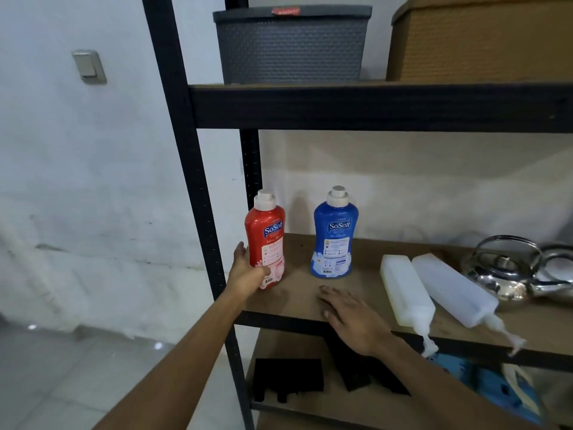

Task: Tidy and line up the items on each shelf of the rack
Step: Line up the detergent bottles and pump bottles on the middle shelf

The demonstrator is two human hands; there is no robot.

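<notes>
Gripping the upright red bottle [266,240] with the curled fingers [268,271] of the left hand [248,271] at the left front corner of the shelf [297,301], resting the right hand [353,318] flat and open at the front edge, nearer to the blue bottle [334,237] further back.

A scuffed pale painted wall [93,181] filled nine o'clock, with a beige rectangular wall switch [89,66] at ten o'clock. At seven o'clock lay glossy grey floor tiles [62,373]. A black metal rack with brown board shelves [372,107] stood from centre to three o'clock.
</notes>
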